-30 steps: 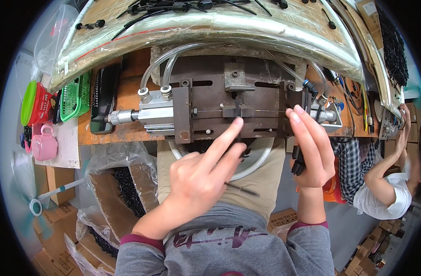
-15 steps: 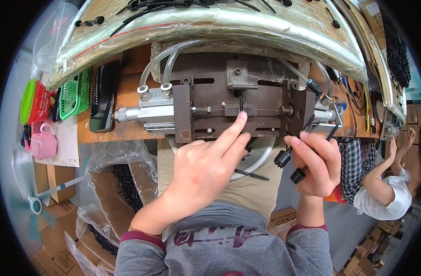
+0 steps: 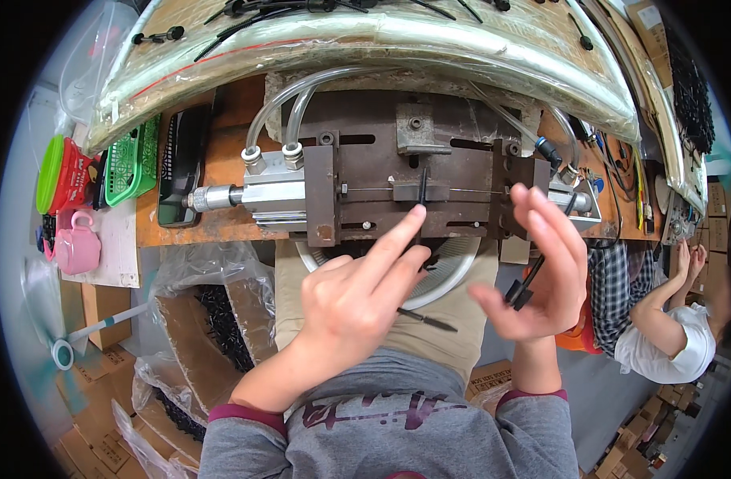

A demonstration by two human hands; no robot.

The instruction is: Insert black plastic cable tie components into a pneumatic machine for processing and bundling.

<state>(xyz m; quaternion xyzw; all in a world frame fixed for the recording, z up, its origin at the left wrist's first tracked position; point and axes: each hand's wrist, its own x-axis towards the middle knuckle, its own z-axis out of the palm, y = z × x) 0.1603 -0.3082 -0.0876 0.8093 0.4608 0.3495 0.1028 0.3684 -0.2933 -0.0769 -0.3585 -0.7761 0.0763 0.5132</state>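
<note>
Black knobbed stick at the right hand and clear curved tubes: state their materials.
Black knobbed stick: probably matte plastic, given its even, dull black; possibly rubber.
Clear curved tubes: likely glossy flexible plastic, being see-through with smooth bends and highlights.

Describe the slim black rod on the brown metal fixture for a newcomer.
On the brown metal fixture, find the central dark block. The slim black rod crosses it beyond the left hand's fingertip, unlike the capped black rod in the right hand.

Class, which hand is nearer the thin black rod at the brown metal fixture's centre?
Left: the left hand is at the lower end of the rod; the right hand is farther off, to its right.
</note>
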